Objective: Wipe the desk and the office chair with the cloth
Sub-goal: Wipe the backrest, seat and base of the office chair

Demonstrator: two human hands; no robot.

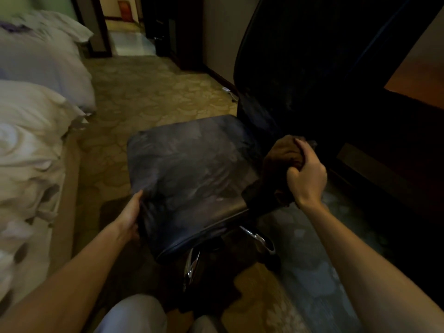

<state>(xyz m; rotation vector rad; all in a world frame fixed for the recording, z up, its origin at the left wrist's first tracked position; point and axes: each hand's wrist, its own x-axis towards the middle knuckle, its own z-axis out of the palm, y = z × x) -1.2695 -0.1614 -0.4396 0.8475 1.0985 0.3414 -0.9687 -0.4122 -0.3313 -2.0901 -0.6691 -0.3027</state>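
A black office chair (192, 179) with a shiny leather seat stands in front of me, its tall backrest (300, 68) rising at the upper right. My right hand (306, 174) grips a bunched dark brown cloth (281, 157) at the seat's right edge, near where seat and backrest meet. My left hand (131, 213) holds the seat's front left corner, fingers hidden under the edge. A corner of the wooden desk (415, 78) shows at the far right.
A bed with rumpled white bedding (31, 140) runs along the left. Patterned carpet (149, 92) lies between bed and chair. The chair's chrome base (259, 239) shows under the seat. My knees (134, 316) are at the bottom. A doorway opens at the top.
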